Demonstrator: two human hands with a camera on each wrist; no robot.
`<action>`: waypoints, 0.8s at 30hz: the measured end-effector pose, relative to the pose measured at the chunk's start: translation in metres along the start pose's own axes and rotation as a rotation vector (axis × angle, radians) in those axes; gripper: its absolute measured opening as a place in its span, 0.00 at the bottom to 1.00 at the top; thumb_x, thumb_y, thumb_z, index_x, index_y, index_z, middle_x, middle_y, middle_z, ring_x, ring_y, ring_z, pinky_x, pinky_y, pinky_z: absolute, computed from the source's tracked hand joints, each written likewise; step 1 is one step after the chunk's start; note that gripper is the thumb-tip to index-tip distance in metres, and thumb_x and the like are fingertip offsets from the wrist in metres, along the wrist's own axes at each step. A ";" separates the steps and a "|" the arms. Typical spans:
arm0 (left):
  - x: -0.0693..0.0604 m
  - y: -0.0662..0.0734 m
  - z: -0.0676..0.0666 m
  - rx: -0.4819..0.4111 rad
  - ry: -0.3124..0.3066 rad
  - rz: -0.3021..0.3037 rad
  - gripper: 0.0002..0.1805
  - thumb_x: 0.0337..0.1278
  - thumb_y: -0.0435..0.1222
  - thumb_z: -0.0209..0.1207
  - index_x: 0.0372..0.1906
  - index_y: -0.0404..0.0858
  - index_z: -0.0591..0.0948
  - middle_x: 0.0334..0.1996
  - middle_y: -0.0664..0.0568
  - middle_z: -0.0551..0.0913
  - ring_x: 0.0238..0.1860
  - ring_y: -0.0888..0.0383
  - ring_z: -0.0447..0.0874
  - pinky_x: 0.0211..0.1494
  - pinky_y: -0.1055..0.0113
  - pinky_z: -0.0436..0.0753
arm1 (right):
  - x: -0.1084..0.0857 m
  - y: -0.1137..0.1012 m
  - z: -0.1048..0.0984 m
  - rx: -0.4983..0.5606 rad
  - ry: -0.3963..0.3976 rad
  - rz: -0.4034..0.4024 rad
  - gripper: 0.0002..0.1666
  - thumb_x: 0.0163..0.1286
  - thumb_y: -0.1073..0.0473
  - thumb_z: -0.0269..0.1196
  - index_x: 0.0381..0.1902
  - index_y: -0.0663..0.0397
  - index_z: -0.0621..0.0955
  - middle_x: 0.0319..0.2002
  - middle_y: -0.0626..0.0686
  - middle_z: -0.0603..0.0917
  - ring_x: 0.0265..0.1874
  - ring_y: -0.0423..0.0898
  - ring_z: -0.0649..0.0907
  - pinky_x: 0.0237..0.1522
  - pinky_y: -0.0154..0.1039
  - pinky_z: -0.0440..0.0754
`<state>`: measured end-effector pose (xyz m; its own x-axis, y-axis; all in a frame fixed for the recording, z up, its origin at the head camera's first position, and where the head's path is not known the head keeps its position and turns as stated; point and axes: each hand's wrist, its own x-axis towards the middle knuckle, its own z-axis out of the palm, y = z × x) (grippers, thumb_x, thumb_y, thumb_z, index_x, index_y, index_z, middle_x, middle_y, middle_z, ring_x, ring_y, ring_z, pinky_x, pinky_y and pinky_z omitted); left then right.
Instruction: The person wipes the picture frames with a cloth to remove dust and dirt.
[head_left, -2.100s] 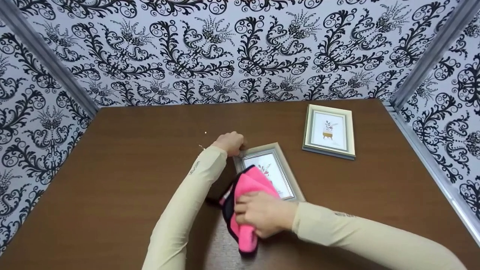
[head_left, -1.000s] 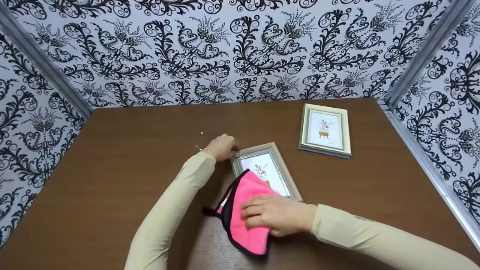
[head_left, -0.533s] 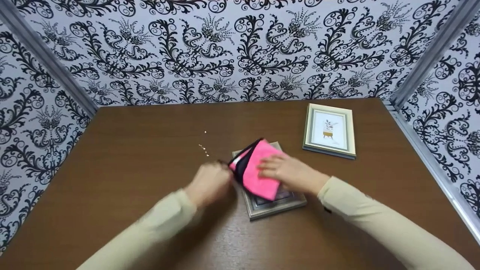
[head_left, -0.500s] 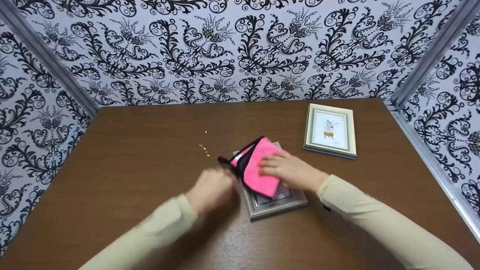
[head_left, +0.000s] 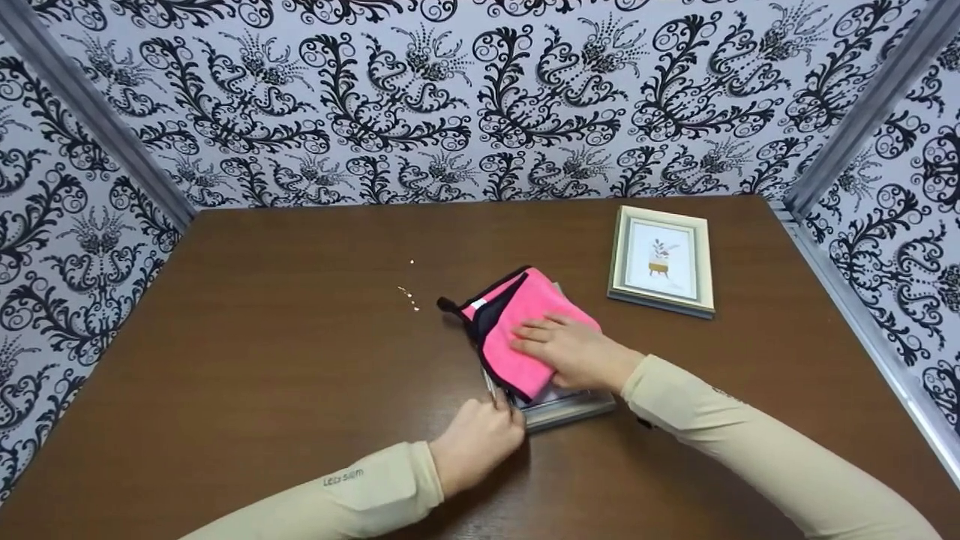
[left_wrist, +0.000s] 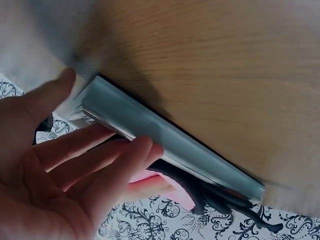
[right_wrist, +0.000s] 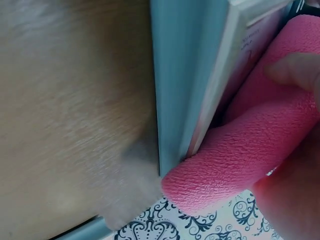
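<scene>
In the head view a pink cloth [head_left: 517,356] with black edging and a black hanging loop lies over most of a silver picture frame [head_left: 574,411]. My right hand [head_left: 577,352] lies over the cloth, fingers spread on it. In the right wrist view its thumb [right_wrist: 295,70] presses on a thick fold of the cloth [right_wrist: 225,145], beside the frame's blue-grey side [right_wrist: 182,85]. My left hand [head_left: 484,439] is at the frame's near left corner. The left wrist view shows fairly straight fingers along the frame's upper edge and the thumb [left_wrist: 57,90] apart, beyond the corner.
A second, cream picture frame [head_left: 660,259] with a plant print lies at the back right of the brown table [head_left: 300,315]. Tiny pale crumbs [head_left: 409,298] are on the tabletop left of the cloth. Patterned walls [head_left: 420,97] enclose the back and sides.
My left hand has gone from the frame's far left corner, past the cloth's loop, to its near left corner. My right hand has carried the cloth up over the frame, where it spreads wider.
</scene>
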<state>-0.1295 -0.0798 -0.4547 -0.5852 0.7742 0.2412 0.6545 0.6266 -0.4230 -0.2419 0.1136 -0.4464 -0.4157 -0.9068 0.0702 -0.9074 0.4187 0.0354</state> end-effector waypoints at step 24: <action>-0.003 -0.004 0.006 -0.107 0.021 0.025 0.05 0.42 0.29 0.63 0.21 0.42 0.86 0.26 0.48 0.83 0.23 0.57 0.79 0.18 0.66 0.78 | 0.046 0.004 -0.010 0.079 -0.115 0.141 0.36 0.62 0.69 0.61 0.69 0.56 0.68 0.69 0.56 0.66 0.69 0.57 0.62 0.67 0.56 0.56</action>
<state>-0.1333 -0.0850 -0.4585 -0.5586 0.7906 0.2508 0.7169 0.6123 -0.3334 -0.2641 0.0740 -0.4331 -0.5389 -0.8411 -0.0452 -0.8400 0.5407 -0.0456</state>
